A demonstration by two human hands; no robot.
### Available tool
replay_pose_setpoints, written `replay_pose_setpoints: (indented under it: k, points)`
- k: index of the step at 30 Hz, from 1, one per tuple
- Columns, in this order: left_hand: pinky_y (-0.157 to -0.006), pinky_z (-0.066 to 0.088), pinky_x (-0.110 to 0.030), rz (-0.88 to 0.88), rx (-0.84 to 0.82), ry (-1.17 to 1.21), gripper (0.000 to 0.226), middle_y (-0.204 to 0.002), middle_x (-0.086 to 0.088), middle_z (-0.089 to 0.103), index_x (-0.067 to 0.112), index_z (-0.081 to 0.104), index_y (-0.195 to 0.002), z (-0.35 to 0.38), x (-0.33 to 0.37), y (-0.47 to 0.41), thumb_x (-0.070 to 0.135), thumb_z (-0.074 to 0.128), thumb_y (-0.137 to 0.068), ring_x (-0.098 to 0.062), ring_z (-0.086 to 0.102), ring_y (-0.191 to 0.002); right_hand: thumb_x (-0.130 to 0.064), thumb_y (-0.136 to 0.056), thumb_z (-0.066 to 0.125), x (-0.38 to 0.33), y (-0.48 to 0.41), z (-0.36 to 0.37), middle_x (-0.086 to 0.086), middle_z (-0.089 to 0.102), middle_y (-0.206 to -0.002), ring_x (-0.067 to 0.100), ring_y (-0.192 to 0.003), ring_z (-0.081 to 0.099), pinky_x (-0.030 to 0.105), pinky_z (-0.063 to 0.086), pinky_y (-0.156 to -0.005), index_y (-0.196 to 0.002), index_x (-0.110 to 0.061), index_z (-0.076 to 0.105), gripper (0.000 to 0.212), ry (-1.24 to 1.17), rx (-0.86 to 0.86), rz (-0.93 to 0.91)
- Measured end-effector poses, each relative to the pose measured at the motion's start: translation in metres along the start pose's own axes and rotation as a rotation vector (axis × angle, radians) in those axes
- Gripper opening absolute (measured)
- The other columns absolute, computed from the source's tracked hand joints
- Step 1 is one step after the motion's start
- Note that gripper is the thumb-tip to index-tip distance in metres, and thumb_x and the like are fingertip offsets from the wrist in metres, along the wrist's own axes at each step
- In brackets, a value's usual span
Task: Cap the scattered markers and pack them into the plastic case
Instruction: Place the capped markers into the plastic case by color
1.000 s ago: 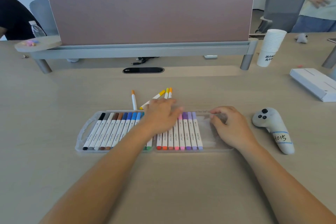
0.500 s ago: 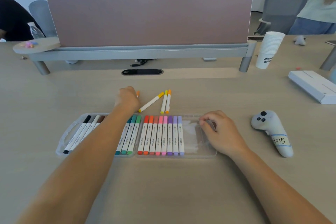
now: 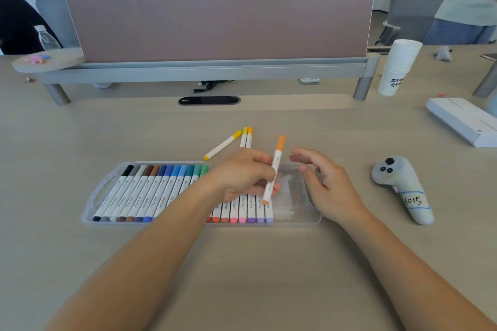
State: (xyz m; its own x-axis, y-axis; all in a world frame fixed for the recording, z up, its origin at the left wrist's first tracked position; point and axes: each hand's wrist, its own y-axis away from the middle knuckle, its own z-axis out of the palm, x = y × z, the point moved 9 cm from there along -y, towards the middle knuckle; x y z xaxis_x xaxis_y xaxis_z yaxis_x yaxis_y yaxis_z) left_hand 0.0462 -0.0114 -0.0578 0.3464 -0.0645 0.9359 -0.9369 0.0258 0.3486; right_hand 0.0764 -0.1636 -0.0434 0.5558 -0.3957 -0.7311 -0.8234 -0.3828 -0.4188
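Pale wood surface (image 3: 242,277) carries the plastic case (image 3: 301,223), most slots filled. An orange marker (image 3: 275,166) is pinched in the left hand (image 3: 242,174) (both ends look capped) and held steeply above the case's bare right end. The right hand (image 3: 325,183) hovers beside it, fingers loosely spread, holding nothing. The marker is best levelled parallel to its neighbours, then pressed down beside them. Three loose markers (image 3: 223,144) lie beyond the case.

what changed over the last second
The left hand reached beyond the case, gripped an orange marker and carried it back over the case's empty right end. The right hand let go of the case rim and opened. Three loose markers and the packed rows stayed put.
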Motion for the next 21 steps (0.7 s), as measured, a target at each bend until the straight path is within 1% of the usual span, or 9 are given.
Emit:
replay_pose_setpoints:
  k: [3, 5, 9, 11, 13, 14, 16, 19, 21]
  points:
    - [-0.073, 0.060, -0.031, 0.023, -0.038, -0.061, 0.020, -0.081, -0.012, 0.066, 0.004, 0.068, -0.100, 0.012, -0.006, 0.001, -0.007, 0.060, -0.085, -0.021, 0.070, -0.078, -0.017, -0.099, 0.047, -0.004, 0.002, 0.005, -0.019, 0.065, -0.119, 0.004, -0.114, 0.058, 0.024, 0.044, -0.097, -0.127, -0.032, 0.062, 0.035, -0.027, -0.036, -0.052]
    - [-0.073, 0.058, -0.027, 0.043, -0.020, -0.122, 0.015, -0.079, -0.008, 0.066, 0.007, 0.070, -0.094, 0.014, -0.007, 0.002, -0.002, 0.065, -0.084, -0.016, 0.067, -0.075, -0.013, -0.099, 0.047, -0.003, 0.002, 0.008, -0.017, 0.065, -0.120, 0.004, -0.115, 0.056, 0.021, 0.042, -0.098, -0.128, -0.031, 0.062, 0.037, -0.022, -0.054, -0.057]
    - [-0.070, 0.054, -0.027, 0.107, 0.072, -0.387, 0.008, -0.074, 0.002, 0.070, 0.019, 0.073, -0.089, 0.006, -0.004, 0.002, 0.014, 0.073, -0.083, -0.009, 0.064, -0.068, -0.015, -0.099, 0.046, -0.001, 0.002, 0.012, -0.015, 0.066, -0.122, 0.005, -0.117, 0.056, 0.023, 0.042, -0.100, -0.128, -0.031, 0.062, 0.037, -0.002, -0.083, -0.072]
    - [-0.075, 0.055, -0.031, 0.131, 0.093, -0.480, 0.006, -0.074, 0.005, 0.071, 0.023, 0.072, -0.088, 0.005, -0.003, 0.003, 0.019, 0.073, -0.084, -0.009, 0.065, -0.070, -0.016, -0.099, 0.046, -0.001, 0.002, 0.011, -0.016, 0.066, -0.122, 0.004, -0.117, 0.055, 0.023, 0.041, -0.101, -0.128, -0.031, 0.063, 0.036, 0.023, -0.077, -0.081]
    - [-0.079, 0.055, -0.031, 0.166, 0.110, -0.590, 0.003, -0.081, 0.003, 0.070, 0.024, 0.071, -0.089, 0.006, -0.003, 0.006, 0.024, 0.071, -0.085, -0.012, 0.066, -0.078, -0.015, -0.099, 0.046, 0.001, 0.002, 0.012, -0.016, 0.066, -0.120, 0.005, -0.116, 0.055, 0.025, 0.041, -0.101, -0.127, -0.029, 0.063, 0.035, 0.057, -0.074, -0.082]
    - [-0.084, 0.054, -0.032, 0.176, 0.127, -0.672, 0.005, -0.088, 0.002, 0.069, 0.026, 0.071, -0.090, 0.005, -0.004, 0.005, 0.029, 0.070, -0.086, -0.015, 0.066, -0.087, -0.014, -0.100, 0.047, 0.003, 0.002, 0.012, -0.015, 0.066, -0.120, 0.007, -0.115, 0.056, 0.027, 0.042, -0.101, -0.126, -0.028, 0.064, 0.034, 0.073, -0.076, -0.077]
    - [-0.095, 0.048, -0.040, 0.170, 0.179, -0.816, 0.013, -0.101, 0.001, 0.065, 0.033, 0.072, -0.091, 0.000, -0.009, 0.001, 0.043, 0.069, -0.083, -0.022, 0.055, -0.109, -0.011, -0.099, 0.049, 0.008, 0.002, 0.014, -0.015, 0.066, -0.117, 0.011, -0.112, 0.056, 0.033, 0.043, -0.100, -0.125, -0.026, 0.065, 0.034, 0.102, -0.081, -0.065]
    - [-0.100, 0.042, -0.045, 0.144, 0.211, -0.841, 0.020, -0.114, 0.002, 0.055, 0.045, 0.065, -0.086, -0.005, -0.014, -0.001, 0.059, 0.067, -0.072, -0.025, 0.045, -0.119, -0.014, -0.097, 0.048, 0.011, 0.003, 0.017, -0.014, 0.066, -0.116, 0.014, -0.110, 0.056, 0.037, 0.043, -0.099, -0.125, -0.027, 0.065, 0.034, 0.147, -0.103, -0.065]
    - [-0.102, 0.040, -0.045, 0.144, 0.225, -0.851, 0.033, -0.121, 0.003, 0.048, 0.043, 0.059, -0.104, -0.006, -0.015, -0.002, 0.056, 0.069, -0.075, -0.024, 0.041, -0.122, -0.019, -0.095, 0.046, 0.011, 0.003, 0.018, -0.014, 0.065, -0.115, 0.014, -0.110, 0.056, 0.036, 0.043, -0.099, -0.124, -0.027, 0.065, 0.036, 0.163, -0.114, -0.068]
